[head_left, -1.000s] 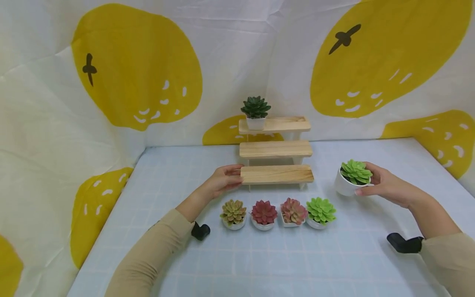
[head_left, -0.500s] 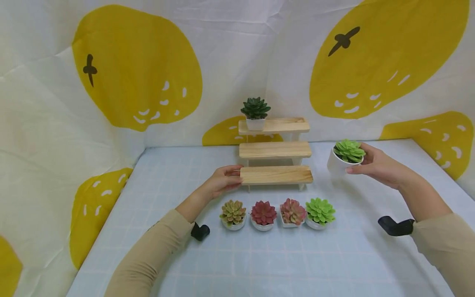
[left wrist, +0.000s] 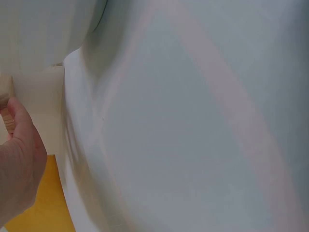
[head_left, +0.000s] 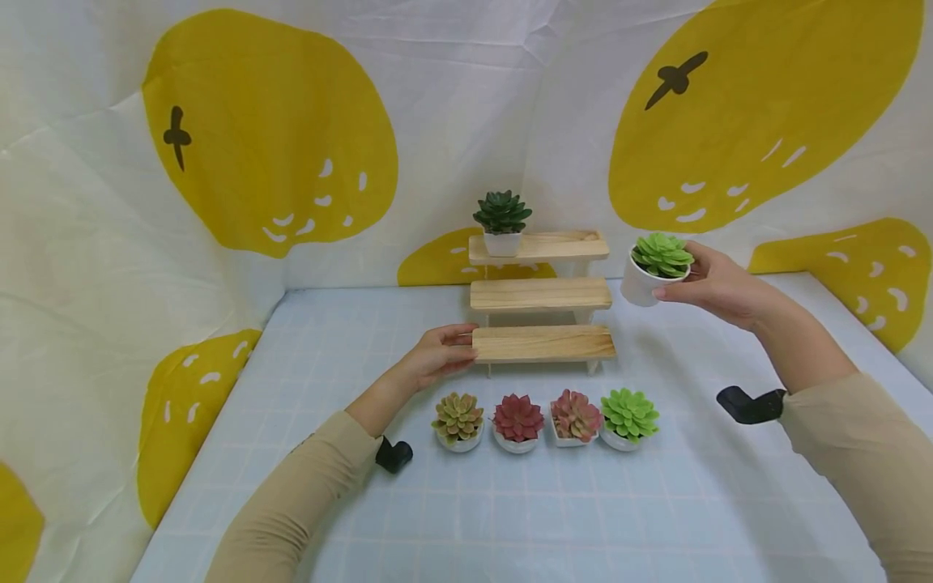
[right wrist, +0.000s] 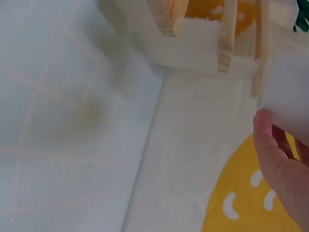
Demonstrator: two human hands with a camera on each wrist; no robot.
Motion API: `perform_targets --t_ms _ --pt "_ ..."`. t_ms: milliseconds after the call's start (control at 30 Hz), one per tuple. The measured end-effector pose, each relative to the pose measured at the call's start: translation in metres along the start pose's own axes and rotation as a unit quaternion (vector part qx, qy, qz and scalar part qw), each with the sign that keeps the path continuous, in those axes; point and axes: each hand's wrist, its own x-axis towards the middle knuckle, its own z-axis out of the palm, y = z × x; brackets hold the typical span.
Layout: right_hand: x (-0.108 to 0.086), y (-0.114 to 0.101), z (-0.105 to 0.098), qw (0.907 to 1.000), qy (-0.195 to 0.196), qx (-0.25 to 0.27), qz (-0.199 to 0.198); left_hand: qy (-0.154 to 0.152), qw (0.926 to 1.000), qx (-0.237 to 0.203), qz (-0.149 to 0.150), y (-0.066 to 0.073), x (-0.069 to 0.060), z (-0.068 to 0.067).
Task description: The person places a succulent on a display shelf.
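Note:
My right hand [head_left: 729, 285] grips a round white pot [head_left: 643, 283] with a light green succulent [head_left: 662, 256], held in the air just right of the three-step wooden stand [head_left: 541, 295]. In the right wrist view the fingers of my right hand [right wrist: 285, 166] lie against the white pot [right wrist: 289, 96]. My left hand [head_left: 436, 356] pinches the left end of the lowest step [head_left: 543, 343]; the left wrist view shows this hand [left wrist: 21, 154] at the edge of the wood. On the top step's left end stands a dark green succulent [head_left: 502, 214] in a white pot.
In front of the stand, a row of potted succulents rests on the pale checked cloth [head_left: 466, 518]: yellowish [head_left: 457, 418], dark red [head_left: 518, 419], pink [head_left: 576, 416] and bright green [head_left: 630, 414]. A white sheet with yellow fruit shapes [head_left: 270, 129] hangs behind and at the left.
My right hand has lifted the light green succulent's pot higher and carried it left and away from me, up beside the top step. My left hand stays at the lowest step.

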Motion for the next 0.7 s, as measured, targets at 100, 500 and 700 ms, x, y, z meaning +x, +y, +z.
perform_targets --t_ms 100,500,700 --pt "0.005 -0.005 0.001 0.9999 0.002 0.005 -0.011 0.0 1.0 0.003 0.0 0.0 -0.001 0.0" --pt "0.027 -0.02 0.006 0.9994 0.007 0.032 -0.001 0.007 0.9999 0.008 -0.008 0.002 -0.004 0.001" --pt "0.041 -0.031 0.01 0.9996 0.006 0.027 -0.004 0.01 0.9999 0.005 -0.008 0.003 -0.003 0.002"
